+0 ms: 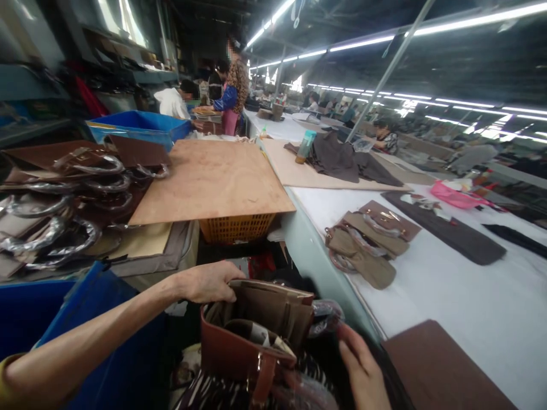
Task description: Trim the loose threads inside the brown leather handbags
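Observation:
A brown handbag (228, 353) with a tan lining stands open at the top, low in front of me, over dark patterned cloth. My left hand (211, 283) is closed on its far-left rim, thumb and fingers pinching the edge. On the bag's right side a plastic-wrapped handle (327, 316) sticks out. My right hand (363, 364) is beside that handle, fingers stretched and apart, the fingertips at its edge. Whether they press on it is hard to see. A strap with a metal fitting (265, 376) hangs on the near side. Something pale lies inside the bag.
Brown bag pieces with wrapped handles (81, 193) are piled at left, above a blue bin (102, 319). A tan board (217, 176) rests over a yellow crate (237, 228). The white table (448, 296) at right bears khaki bags (363, 245) and a brown panel (453, 364). People work farther back.

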Demonstrator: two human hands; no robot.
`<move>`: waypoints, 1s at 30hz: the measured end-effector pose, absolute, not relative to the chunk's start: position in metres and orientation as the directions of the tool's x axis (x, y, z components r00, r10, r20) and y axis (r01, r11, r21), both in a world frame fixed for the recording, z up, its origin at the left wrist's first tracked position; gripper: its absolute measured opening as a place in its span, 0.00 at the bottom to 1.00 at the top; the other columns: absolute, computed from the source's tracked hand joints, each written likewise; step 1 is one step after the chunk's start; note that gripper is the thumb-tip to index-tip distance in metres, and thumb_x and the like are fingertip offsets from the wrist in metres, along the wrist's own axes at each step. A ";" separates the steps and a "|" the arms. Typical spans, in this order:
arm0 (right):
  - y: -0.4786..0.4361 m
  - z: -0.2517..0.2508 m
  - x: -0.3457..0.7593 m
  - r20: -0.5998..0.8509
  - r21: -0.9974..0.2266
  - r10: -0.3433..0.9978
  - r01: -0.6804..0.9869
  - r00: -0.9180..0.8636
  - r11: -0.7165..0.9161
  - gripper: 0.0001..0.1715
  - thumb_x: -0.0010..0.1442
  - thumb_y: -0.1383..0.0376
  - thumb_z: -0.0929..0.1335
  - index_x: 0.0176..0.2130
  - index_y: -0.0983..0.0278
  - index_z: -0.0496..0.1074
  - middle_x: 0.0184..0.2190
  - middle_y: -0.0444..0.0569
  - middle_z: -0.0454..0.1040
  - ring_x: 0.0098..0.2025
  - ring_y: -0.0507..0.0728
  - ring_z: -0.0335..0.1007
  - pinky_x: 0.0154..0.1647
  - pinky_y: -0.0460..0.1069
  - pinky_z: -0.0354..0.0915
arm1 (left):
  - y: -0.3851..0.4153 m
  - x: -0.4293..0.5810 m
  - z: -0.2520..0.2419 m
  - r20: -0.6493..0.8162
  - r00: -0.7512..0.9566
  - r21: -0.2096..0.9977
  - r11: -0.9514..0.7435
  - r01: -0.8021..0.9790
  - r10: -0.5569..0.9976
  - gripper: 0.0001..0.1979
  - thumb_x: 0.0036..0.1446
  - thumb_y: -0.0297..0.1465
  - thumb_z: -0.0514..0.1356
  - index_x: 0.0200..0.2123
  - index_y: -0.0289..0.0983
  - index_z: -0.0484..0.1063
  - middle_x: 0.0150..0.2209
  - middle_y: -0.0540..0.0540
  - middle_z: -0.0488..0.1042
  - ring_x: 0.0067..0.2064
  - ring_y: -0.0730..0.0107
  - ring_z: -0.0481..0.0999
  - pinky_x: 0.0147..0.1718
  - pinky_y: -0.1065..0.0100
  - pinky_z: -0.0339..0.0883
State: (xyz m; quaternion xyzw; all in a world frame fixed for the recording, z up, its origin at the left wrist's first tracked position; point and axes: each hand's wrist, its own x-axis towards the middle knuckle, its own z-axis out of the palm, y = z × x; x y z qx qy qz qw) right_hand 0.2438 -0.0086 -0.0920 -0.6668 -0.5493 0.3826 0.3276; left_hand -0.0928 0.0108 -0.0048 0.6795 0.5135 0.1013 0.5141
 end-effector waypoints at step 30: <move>0.052 0.020 0.192 -0.208 -0.583 0.763 0.703 -0.613 0.406 0.17 0.62 0.60 0.59 0.24 0.63 0.66 0.18 0.38 0.55 0.23 0.48 0.50 0.24 0.44 0.48 | 0.017 -0.080 0.008 -0.508 0.561 0.850 0.274 0.451 0.654 0.15 0.44 0.28 0.55 0.37 0.34 0.74 0.23 0.52 0.69 0.24 0.74 0.66 0.22 0.77 0.60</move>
